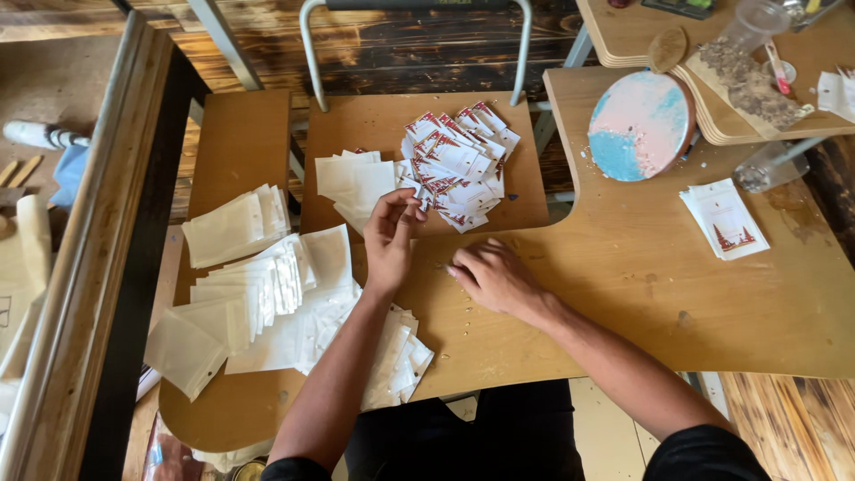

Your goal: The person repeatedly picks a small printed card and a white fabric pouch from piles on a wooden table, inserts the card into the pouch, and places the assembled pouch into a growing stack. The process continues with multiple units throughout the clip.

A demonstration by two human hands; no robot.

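Observation:
My left hand (389, 239) reaches toward a heap of small white cards with red printed corners (459, 165) lying on a wooden chair seat (374, 125); its fingertips pinch the edge of one card at the heap's near side. My right hand (492, 276) rests palm down on the wooden table (641, 294), fingers curled loosely, holding nothing. Several plain translucent paper pouches (258, 294) lie spread under and left of my left forearm. Another stack of blank white pouches (354, 181) sits beside the printed cards.
A round pink and blue disc (639, 125) leans at the table's far side. A small stack of printed cards (724, 218) lies at the right. Clear plastic cups (768, 165) and a board with crumbs (748, 85) are further back. A dark wooden rail (107, 267) runs along the left.

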